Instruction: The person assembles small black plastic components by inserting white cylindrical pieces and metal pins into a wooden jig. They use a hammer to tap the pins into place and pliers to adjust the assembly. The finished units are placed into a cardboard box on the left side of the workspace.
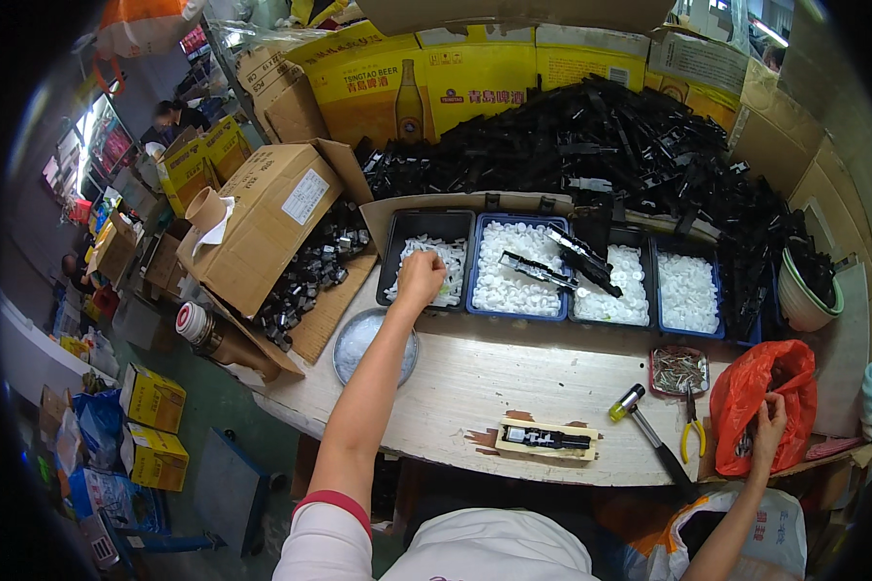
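My left hand (422,279) reaches into a black bin (388,257) of small white plastic parts (446,254). Its fingers are bent together, and what they hold, if anything, is hidden. At the far right, my right hand (769,426) is at the mouth of a red plastic bag (736,387). Those fingers look pinched, with their content too small to name. On the table between my arms, a pale wooden fixture (513,438) cradles a black assembly (552,439). A hammer (649,431) and yellow-handled pliers (693,441) lie right of it.
A round metal dish (407,363) stands under my left forearm. Blue bins (470,290) of white parts line the back, two black strips (538,269) across them. Behind rises a heap of black parts (572,145). A red tray of pins (678,370) sits near the bag; a cardboard box (252,232) leans left.
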{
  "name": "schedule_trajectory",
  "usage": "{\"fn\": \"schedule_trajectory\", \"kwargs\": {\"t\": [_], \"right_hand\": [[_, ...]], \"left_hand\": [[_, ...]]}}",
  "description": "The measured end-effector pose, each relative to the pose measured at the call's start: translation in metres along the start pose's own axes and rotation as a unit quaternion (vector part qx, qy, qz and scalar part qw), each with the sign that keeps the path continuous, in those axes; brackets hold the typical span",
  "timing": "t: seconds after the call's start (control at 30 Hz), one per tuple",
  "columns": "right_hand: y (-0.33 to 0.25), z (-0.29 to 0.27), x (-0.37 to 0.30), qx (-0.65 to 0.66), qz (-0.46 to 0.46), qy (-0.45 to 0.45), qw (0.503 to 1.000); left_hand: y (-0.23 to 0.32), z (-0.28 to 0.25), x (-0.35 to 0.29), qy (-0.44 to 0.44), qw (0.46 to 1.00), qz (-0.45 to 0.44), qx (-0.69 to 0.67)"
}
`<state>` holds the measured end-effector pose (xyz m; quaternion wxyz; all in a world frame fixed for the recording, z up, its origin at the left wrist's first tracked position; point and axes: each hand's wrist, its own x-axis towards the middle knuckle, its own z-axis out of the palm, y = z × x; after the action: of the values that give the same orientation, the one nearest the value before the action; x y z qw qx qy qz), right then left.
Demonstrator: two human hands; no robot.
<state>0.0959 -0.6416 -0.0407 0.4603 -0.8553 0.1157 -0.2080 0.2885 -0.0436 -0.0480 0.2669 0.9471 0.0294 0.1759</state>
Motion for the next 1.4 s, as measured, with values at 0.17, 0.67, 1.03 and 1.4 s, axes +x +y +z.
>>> {"fn": "schedule_trajectory", "kwargs": {"t": [0.17, 0.67, 1.03, 1.4], "right_hand": [[-0.008, 0.002, -0.004, 0.080, 0.004, 0.034, 0.996], [-0.025, -0.013, -0.004, 0.229, 0.022, 0.069, 0.971], [-0.080, 0.038, -0.023, 0.086, -0.069, -0.031, 0.993], [-0.121, 0.096, -0.050, 0.055, -0.019, -0.090, 0.994]], "left_hand": [[0.005, -0.023, 0.005, -0.016, 0.931, -0.148, -0.332], [0.020, -0.047, -0.026, 0.050, 0.867, -0.093, -0.488], [-0.010, -0.092, -0.175, 0.045, 0.996, -0.017, -0.080], [-0.019, -0.058, -0.156, 0.054, 0.998, 0.034, 0.031]]}}
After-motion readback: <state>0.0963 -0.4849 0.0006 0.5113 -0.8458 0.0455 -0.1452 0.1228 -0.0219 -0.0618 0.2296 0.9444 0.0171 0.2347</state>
